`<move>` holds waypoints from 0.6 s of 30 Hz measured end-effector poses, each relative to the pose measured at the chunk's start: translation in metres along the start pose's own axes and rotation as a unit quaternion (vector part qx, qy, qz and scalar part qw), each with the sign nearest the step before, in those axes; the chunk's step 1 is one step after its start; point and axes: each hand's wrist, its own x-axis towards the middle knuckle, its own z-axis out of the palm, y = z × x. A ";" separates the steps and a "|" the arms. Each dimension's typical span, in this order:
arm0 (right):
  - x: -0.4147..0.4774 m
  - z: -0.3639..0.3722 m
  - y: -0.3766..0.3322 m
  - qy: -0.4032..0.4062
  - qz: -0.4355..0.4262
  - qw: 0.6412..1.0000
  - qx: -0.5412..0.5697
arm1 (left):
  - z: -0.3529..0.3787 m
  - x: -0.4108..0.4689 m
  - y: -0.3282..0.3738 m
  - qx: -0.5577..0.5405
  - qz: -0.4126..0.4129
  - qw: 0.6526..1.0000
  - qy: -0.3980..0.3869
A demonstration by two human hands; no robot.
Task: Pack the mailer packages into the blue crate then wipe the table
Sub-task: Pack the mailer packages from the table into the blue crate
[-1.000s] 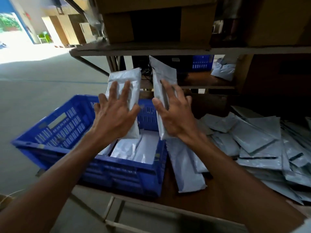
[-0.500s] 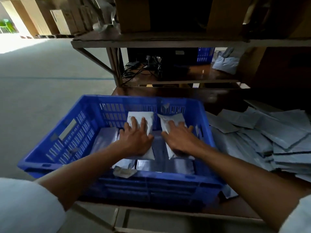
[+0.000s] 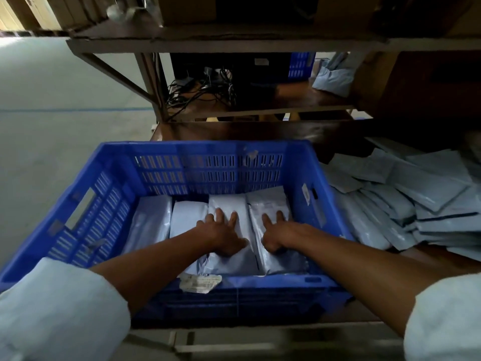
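The blue crate (image 3: 166,173) stands on the brown table in front of me. Inside it several pale grey mailer packages lie side by side. My left hand (image 3: 222,235) presses flat, fingers spread, on one mailer (image 3: 229,259) near the crate's middle. My right hand (image 3: 279,234) rests with straight fingers on the mailer (image 3: 268,201) next to it, by the crate's right wall. A pile of loose mailers (image 3: 406,204) lies on the table to the right of the crate.
A brown shelf unit (image 3: 234,43) rises behind the crate, with tangled black cables (image 3: 200,89) on its lower board and a second blue crate (image 3: 300,65) further back. A torn label (image 3: 200,282) hangs on the near rim. Grey floor lies to the left.
A second ago both hands held a mailer each above the crate. They lowered the two mailers into it and now press them down flat beside the others.
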 end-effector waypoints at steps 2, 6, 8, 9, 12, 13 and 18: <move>0.001 -0.001 -0.001 -0.008 0.007 1.000 -0.002 | -0.002 -0.005 0.002 0.032 0.020 0.999 0.005; 0.001 -0.005 -0.001 0.004 0.000 1.000 -0.022 | -0.007 -0.006 0.001 0.038 0.020 0.999 0.025; -0.011 -0.015 -0.001 0.064 -0.022 0.997 -0.042 | -0.017 -0.012 0.001 0.026 0.022 0.998 0.052; -0.023 -0.023 0.001 0.125 -0.052 0.990 -0.036 | -0.025 -0.015 0.001 0.017 0.023 0.997 0.078; -0.062 -0.059 0.018 0.354 -0.154 0.920 0.062 | -0.060 -0.030 0.007 -0.025 0.043 0.976 0.212; -0.075 -0.071 0.029 0.421 -0.172 0.885 0.103 | -0.072 -0.038 0.012 -0.045 0.056 0.962 0.263; -0.113 -0.096 0.111 0.594 -0.220 0.746 0.207 | -0.121 -0.078 0.063 -0.154 0.122 0.893 0.406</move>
